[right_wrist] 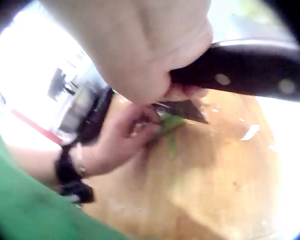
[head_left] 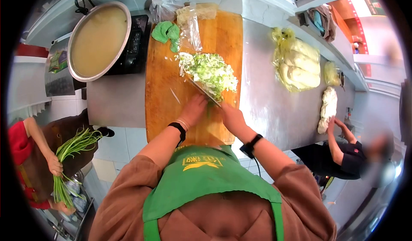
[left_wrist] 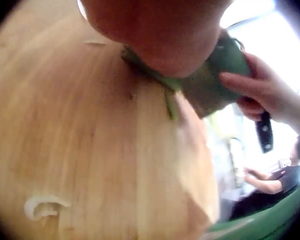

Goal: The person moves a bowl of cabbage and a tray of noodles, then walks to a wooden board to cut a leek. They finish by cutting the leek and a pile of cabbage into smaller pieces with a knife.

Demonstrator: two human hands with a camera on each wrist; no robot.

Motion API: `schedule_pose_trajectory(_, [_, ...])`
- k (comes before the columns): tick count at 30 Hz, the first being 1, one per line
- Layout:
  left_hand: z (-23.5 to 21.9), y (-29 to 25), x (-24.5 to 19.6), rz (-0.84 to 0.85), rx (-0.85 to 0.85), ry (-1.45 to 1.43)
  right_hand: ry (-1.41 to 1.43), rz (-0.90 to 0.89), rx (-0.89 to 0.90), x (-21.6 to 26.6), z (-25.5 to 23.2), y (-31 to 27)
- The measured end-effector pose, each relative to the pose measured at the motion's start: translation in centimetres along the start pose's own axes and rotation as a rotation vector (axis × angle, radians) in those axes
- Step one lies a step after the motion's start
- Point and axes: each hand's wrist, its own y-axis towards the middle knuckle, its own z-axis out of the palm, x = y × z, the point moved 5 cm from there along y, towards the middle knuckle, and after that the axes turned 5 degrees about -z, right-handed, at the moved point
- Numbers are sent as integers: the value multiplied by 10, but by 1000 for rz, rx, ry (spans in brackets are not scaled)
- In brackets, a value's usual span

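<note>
Gripping the knife [head_left: 205, 91], your right hand [head_left: 231, 117] sets its blade just beside your left hand [head_left: 193, 110], whose curled fingers pin the greens [right_wrist: 169, 123] lying lengthwise toward you.

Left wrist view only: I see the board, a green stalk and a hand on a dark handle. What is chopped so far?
Observer: A pile of chopped greens lies on the cutting board, beyond the knife.
Operator: Which hand has the knife?
Observer: The right hand grips its dark handle; the left hand holds the green stalk against the blade.
Operator: Anything beside the board?
Observer: A wide metal pot of pale liquid stands at its left.
</note>
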Motion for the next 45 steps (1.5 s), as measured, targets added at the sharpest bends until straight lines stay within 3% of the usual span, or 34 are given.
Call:
schedule_pose_trajectory(2, [2,-1,2,1,17,9,37,-25,-58,-4,3,20])
schedule_pose_trajectory(4, [1,-3,1,41,10,-4,30,37,42,-9,3,32])
schedule_pose_trajectory(7, [-4,-3,-2,115,-70,-11,20,31,79,-2,-24,21])
schedule_pose_trajectory(11, [1,-6,3,120,-86,-13,25,75,139,-2,-14,5])
schedule_pose_trajectory(13, [2,-8,2,126,-81,46,17,30,44,-3,7,20])
schedule_pose_trajectory(15, [3,-9,4,110,-80,33,47,67,56,0,2,33])
schedule_pose_trajectory(18, [3,-7,5,122,-76,43,81,-32,17,2,-23,35])
schedule_pose_trajectory(20, [3,-10,4,121,-66,60,65,42,160,7,-36,19])
schedule_pose_trajectory(24, [-2,-8,1,160,-110,67,84,9,28,-1,7,20])
schedule_pose_trajectory(26, [-6,-10,-1,143,-114,75,83,57,60,0,6,37])
schedule_pose_trajectory(28, [-12,-10,-2,98,0,6,90,112,78,3,2,38])
schedule_pose_trajectory(31, [-18,-16,-1,24,-27,-30,101,14,9,1,-17,28])
schedule_pose_trajectory(33, [-12,-20,2,26,-25,-24,42,18,105,13,-31,16])
schedule_pose_trajectory(39, [-15,-18,1,59,-37,6,24,62,122,15,10,26])
schedule_pose_trajectory(45, [-6,-21,9,90,-48,22,104,-72,55,12,-13,16])
